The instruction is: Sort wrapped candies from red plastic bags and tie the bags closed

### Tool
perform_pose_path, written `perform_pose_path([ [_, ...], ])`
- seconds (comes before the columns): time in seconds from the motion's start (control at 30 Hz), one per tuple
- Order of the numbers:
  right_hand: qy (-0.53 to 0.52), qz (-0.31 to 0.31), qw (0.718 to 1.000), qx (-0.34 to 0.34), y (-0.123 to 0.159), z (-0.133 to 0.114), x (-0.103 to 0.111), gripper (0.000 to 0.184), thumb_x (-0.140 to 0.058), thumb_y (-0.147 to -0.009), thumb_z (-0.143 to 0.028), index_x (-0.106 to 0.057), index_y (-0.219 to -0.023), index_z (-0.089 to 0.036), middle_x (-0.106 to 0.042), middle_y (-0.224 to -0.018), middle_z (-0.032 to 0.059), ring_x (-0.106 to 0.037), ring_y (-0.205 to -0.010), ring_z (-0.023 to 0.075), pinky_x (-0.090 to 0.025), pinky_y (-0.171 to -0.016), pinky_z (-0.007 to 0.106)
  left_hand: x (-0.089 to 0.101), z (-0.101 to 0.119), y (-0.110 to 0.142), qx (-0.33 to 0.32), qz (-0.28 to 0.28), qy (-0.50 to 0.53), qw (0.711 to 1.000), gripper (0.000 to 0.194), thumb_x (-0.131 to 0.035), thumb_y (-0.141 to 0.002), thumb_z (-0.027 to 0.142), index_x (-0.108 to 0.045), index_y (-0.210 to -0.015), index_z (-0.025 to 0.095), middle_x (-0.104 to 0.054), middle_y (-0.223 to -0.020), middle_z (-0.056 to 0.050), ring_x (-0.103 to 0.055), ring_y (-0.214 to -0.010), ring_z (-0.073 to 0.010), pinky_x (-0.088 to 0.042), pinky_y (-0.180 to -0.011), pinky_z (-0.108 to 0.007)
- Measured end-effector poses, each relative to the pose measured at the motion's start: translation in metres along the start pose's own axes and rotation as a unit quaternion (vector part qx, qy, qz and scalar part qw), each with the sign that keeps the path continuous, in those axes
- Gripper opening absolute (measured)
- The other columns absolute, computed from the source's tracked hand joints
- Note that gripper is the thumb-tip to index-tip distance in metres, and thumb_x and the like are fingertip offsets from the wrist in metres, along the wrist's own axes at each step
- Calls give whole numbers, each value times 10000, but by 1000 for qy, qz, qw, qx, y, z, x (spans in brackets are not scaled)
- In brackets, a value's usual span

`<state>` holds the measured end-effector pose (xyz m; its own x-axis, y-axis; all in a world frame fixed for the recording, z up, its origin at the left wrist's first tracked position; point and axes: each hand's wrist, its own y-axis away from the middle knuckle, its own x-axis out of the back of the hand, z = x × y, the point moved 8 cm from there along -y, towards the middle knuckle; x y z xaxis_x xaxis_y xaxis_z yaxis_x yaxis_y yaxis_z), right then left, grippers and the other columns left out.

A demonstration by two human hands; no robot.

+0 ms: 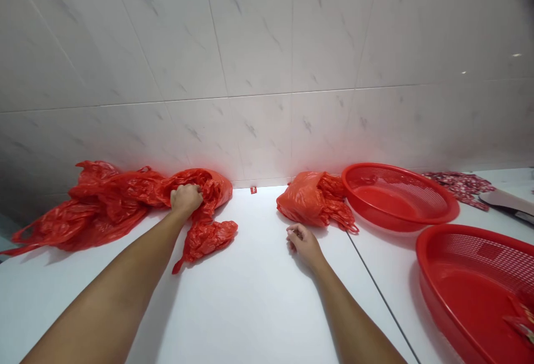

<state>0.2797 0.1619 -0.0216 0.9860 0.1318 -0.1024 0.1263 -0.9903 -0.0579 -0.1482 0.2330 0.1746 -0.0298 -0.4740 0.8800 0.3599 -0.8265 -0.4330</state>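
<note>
My left hand (186,199) is closed in a fist on a crumpled red plastic bag (211,191) at the back of the white table (250,297), against the tiled wall. A smaller bunched piece of red plastic (206,240) lies just in front of that hand. A larger heap of red bags (95,202) spreads out to its left. My right hand (304,244) rests on the table with fingers curled, holding nothing that I can see. It sits just in front of a second bundle of red bags (312,200).
Two red plastic sieve baskets stand at the right, one at the back (442,219) and one nearer (434,275). Red patterned wrappers (463,186) lie behind them beside a flat grey object (509,201). A tiny red scrap (253,190) lies by the wall.
</note>
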Motion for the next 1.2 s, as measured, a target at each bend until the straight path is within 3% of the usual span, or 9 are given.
perform_pose_path([
  [0.13,-1,-7,1000,-6,-4,6,-1,372,-707,-869,-552,-656,-974,-198,-665,-814,25,-617,-588,149,-495,-484,256,27,1,-9,38,56,25,997,238,-649,-935,369,-759,-1005,169,-768,-1047,-152,-649,-1100,-346,-459,-990,-475],
  [0.3,0,-12,1000,-6,-6,6,-2,335,-681,-885,-529,-649,-938,-200,-665,-770,12,-607,-556,140,-490,-464,246,83,6,-23,86,153,84,981,361,-584,-1057,451,-665,-1245,153,-720,-1154,-91,-688,-1042,-238,-548,-965,-458],
  [0.4,2,-13,1000,-6,-6,5,-2,317,-678,-883,-515,-646,-932,-203,-665,-755,6,-610,-551,141,-490,-467,247,115,10,-31,110,206,114,966,398,-612,-1055,453,-628,-1325,160,-696,-1239,-100,-694,-1067,-237,-578,-962,-471],
  [0.53,4,-14,1000,-9,-4,3,-3,302,-667,-883,-503,-636,-935,-207,-660,-743,-2,-604,-542,142,-496,-471,254,136,19,-41,99,183,132,969,350,-639,-1048,419,-657,-1271,151,-715,-1197,-92,-702,-1050,-226,-588,-951,-461],
  [0.7,12,-16,1000,-9,1,-4,-4,289,-678,-870,-481,-646,-923,-198,-653,-722,-7,-594,-544,134,-488,-488,243,155,33,-41,71,132,139,979,294,-756,-967,401,-692,-972,113,-748,-950,-41,-685,-908,-183,-551,-931,-418],
  [0.9,8,-16,1000,-10,4,-8,-3,295,-693,-862,-488,-638,-899,-201,-640,-681,-18,-586,-532,138,-481,-501,249,225,62,-26,33,282,182,941,297,-655,-1031,307,-598,-1073,19,-719,-1065,-76,-618,-983,-179,-470,-1019,-398],
  [1.0,-3,-20,1000,-11,4,-9,-5,323,-731,-842,-508,-641,-881,-200,-616,-652,-28,-577,-523,136,-473,-507,248,256,84,-6,-1,361,217,907,288,-461,-1114,231,-510,-1245,-21,-660,-1193,-117,-594,-1051,-165,-456,-1050,-380],
  [1.1,-32,-26,999,-18,6,-13,-7,413,-760,-822,-583,-651,-920,-197,-633,-734,-10,-589,-545,131,-472,-508,244,250,111,40,-75,366,254,892,298,-438,-1122,280,-518,-1238,19,-654,-1153,-100,-605,-982,-143,-503,-988,-342],
  [1.2,-80,-44,995,-37,12,-20,-9,623,-588,-888,-773,-635,-1163,-217,-696,-944,60,-665,-610,164,-512,-516,274,192,139,119,-190,267,285,901,296,-556,-1051,437,-619,-1051,148,-706,-940,-47,-658,-830,-166,-573,-833,-326],
])
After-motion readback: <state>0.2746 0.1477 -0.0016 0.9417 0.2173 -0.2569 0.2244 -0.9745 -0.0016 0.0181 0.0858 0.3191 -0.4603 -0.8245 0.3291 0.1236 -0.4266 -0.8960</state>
